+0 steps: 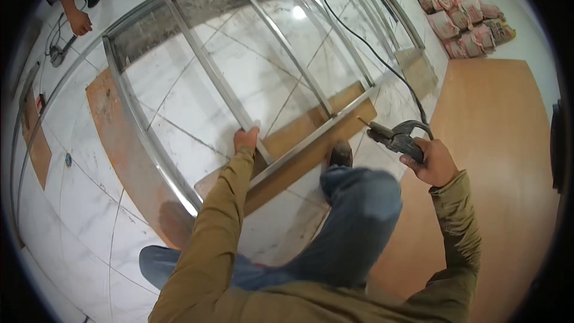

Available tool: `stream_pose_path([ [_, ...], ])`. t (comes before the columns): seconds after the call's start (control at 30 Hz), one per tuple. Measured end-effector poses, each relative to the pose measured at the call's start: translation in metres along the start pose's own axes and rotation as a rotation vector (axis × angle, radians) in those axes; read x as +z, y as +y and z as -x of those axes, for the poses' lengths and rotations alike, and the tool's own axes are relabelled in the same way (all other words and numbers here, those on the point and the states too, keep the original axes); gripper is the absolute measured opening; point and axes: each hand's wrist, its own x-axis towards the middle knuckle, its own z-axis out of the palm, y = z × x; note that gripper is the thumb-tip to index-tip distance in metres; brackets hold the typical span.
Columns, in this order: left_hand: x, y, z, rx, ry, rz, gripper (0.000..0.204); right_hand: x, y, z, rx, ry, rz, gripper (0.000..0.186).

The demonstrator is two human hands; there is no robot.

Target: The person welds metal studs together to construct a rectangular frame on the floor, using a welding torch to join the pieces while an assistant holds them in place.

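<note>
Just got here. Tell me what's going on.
The person's left hand holds the near end of one bar of a metal frame, which lies over the tiled floor with a brown board under its near edge. The right hand holds a black welding holder with a thin rod in it. The rod's tip appears to be clear of the frame. A co-worker's hand shows beyond the frame's far left corner.

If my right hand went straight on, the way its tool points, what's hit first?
The rod in the black holder gripped by the right hand would likely meet the near metal rail first, close to where a crossbar joins it; the height above it is unclear from this view.
</note>
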Motion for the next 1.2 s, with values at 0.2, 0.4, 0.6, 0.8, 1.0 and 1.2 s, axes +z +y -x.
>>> stream_pose_path([
  [0.2, 0.028, 0.034, -0.010, 0.065, 0.038, 0.052, 0.052, -0.017, -0.032, -0.096, -0.112, -0.027, -0.155, 0.026],
  [0.4, 0.005, -0.012, 0.009, -0.096, 0.013, 0.009, 0.043, 0.050, -0.095, -0.200, -0.101, -0.253, -0.863, 0.044],
  [0.6, -0.004, 0.019, 0.045, -0.135, 0.007, -0.076, 0.049, 0.084, -0.119, -0.278, -0.086, -0.410, -0.876, 0.035],
  [0.8, 0.048, -0.001, 0.005, -0.181, 0.056, -0.142, 0.066, 0.117, -0.091, -0.313, -0.322, -0.352, -0.736, 0.044],
  [1.0, 0.011, -0.052, -0.033, -0.214, 0.099, -0.226, 0.074, 0.034, 0.020, -0.364, -0.554, -0.090, 0.033, 0.033],
  [1.2, 0.007, 0.004, -0.005, -0.023, -0.045, -0.117, 0.069, -0.054, 0.150, -0.318, -0.563, 0.237, 0.293, 0.044],
])
